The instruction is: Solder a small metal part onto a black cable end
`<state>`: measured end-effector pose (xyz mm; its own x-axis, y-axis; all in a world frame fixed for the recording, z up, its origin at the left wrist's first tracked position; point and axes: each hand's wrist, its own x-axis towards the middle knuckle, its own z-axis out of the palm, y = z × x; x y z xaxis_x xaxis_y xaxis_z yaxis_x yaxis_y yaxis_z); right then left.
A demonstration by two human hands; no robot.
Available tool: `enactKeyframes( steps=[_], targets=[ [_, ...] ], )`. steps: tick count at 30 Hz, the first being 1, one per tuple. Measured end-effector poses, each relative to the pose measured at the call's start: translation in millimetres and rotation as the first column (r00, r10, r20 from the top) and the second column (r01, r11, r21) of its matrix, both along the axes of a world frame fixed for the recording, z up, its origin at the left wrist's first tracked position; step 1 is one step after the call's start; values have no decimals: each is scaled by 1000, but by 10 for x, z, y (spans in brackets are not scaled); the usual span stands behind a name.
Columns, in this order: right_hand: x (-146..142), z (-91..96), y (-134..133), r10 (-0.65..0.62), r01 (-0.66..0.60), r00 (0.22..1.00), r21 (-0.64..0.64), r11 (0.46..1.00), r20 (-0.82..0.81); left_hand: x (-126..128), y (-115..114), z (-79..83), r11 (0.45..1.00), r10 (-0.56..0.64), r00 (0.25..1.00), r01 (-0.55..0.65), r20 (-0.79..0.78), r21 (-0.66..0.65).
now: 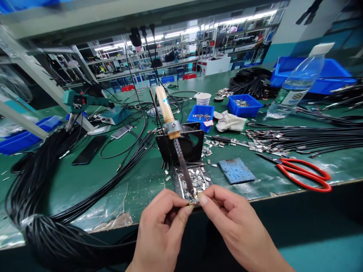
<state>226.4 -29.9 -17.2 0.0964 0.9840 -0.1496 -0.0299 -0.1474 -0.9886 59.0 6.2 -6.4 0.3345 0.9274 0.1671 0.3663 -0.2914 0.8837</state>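
My left hand (161, 226) is closed in a pinch, thumb against fingers, on a thin wire end (194, 203) with a bit of red showing. Close beside it, my right hand (234, 224) pinches too; what lies between its fingertips is too small to make out. Just above both sets of fingertips is the tip of a soldering iron (184, 170), which points down from a clamp with its wooden handle (164, 104) uppermost. Beneath the iron, small silvery metal connectors (200, 177) are heaped on a plate at the table's edge.
A black fan (194, 141) stands behind the iron. To the right lie a blue sponge (236, 170), red-handled scissors (303, 173), black cables (317, 138) and a water bottle (297, 85). Blue bins (245, 107) and a glove (231, 121) sit farther back. Thick cable bundles (36, 181) fill the left.
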Motion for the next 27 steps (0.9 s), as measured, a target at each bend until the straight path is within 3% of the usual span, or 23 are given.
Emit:
enactKeyframes(
  steps=[8,27],
  targets=[
    [-2,-25,3,-11,11,1000,14,1000,7,62,-11,-150,996,53,993,-59,108,61],
    [-4,-52,20,-29,28,999,42,999,44,70,10,-213,989,51,984,-74,172,131]
  ],
)
